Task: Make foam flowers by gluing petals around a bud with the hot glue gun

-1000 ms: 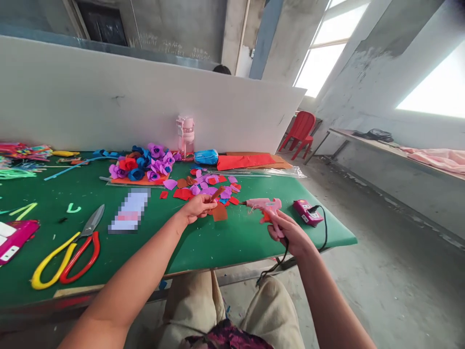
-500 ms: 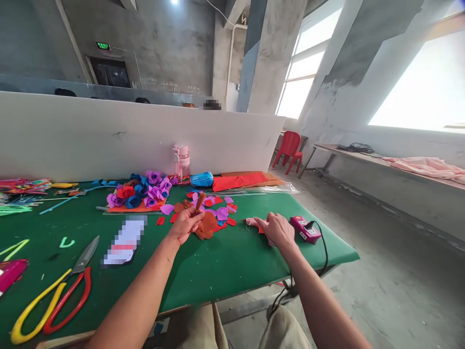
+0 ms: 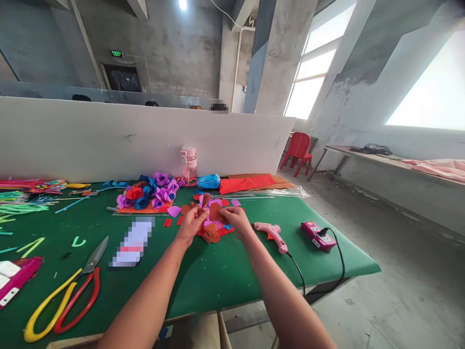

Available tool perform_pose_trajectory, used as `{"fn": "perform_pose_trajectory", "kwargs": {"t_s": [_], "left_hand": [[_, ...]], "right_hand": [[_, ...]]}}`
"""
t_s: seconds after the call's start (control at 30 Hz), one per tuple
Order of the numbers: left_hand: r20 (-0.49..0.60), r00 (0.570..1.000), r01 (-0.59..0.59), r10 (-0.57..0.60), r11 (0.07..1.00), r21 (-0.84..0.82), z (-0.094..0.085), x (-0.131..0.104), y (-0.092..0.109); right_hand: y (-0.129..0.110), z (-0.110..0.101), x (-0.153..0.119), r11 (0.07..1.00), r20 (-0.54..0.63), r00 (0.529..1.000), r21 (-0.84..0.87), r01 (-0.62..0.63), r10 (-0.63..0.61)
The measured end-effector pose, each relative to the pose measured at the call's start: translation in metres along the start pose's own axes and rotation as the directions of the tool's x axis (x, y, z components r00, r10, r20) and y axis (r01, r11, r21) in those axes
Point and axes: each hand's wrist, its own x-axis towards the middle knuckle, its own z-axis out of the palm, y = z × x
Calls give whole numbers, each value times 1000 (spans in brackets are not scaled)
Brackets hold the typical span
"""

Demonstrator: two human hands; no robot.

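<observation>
Grey concrete walls (image 3: 181, 58) rise behind our green counter (image 3: 203, 286). Well left of the petal pile (image 3: 211, 234) we see the scissors (image 3: 87, 274), blades slightly apart. Nearer it, also on its left, sits a cluster of paper flowers (image 3: 148, 192) in purple, blue and red. Over the pile, our left hand (image 3: 192, 225) pinches a narrow brown roll (image 3: 206, 199) between thumb and fingers; a pink bottle (image 3: 189, 165) stands behind the pile. Our right hand (image 3: 236, 220), also above it, pinches the edge of a brown petal (image 3: 215, 212). Right of the pile lies the pink glue gun (image 3: 274, 234), untouched, and farther right of it a magenta power strip (image 3: 317, 236).
</observation>
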Motion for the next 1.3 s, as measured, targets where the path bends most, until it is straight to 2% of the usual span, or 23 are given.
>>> {"fn": "perform_pose_trajectory", "kwargs": {"t_s": [0.07,0.17,0.23,0.33,0.53,0.63,0.7,0.77,0.87,0.97,1.03,1.17,1.3], "left_hand": [[-46,999,-3,1,1000,-31,-2,2,-2],[-32,999,-38,35,996,-78,-4,4,-8],[-22,999,-44,42,995,-90,-4,6,-13],[-27,999,-47,45,994,-101,-2,6,-17],[38,999,38,-32,982,-183,8,0,-15],[12,999,50,-49,979,-195,12,0,-19],[-24,1000,9,-13,989,-146,11,2,-23],[-50,996,-75,73,996,-42,9,4,-26],[-44,966,-248,255,960,130,7,4,-24],[-26,944,-319,330,926,201,9,1,-20],[-28,956,-282,292,942,184,11,-1,-20],[-31,990,-137,139,989,59,15,-2,-23],[-31,997,-68,67,997,-35,16,-1,-24]], "right_hand": [[4,6,9,995,-104,994,96,31,-21],[13,14,16,980,-205,978,189,68,-28],[20,14,16,972,-232,972,220,81,-28],[26,9,13,976,-258,963,179,123,-74],[22,5,9,984,-298,951,129,126,-82],[19,5,7,980,-313,943,117,159,-115],[16,4,6,976,-319,939,127,177,-129],[13,4,4,969,-315,938,143,199,-147],[11,5,2,956,-296,934,150,254,-202],[12,7,2,944,-268,930,148,296,-250],[13,8,1,942,-261,932,154,297,-251],[12,8,0,949,-275,931,135,284,-239],[9,7,-2,956,-280,929,98,277,-241]]}}
